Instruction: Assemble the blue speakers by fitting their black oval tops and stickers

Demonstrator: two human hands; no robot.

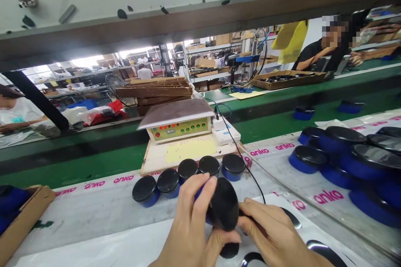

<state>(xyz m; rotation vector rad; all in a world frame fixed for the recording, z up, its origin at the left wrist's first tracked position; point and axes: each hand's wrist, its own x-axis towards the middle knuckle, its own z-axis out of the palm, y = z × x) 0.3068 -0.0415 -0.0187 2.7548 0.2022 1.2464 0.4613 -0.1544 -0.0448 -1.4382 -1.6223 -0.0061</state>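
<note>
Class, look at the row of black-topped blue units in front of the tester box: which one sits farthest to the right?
The black-topped unit at the right end, beside the black cable; the other four trail away leftward.

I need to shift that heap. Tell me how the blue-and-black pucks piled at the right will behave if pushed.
The piled pucks lie loosely overlapped, so they would likely slide apart. Their glossy black tops look slippery. Flat and round, they probably skid rather than tip.
</note>
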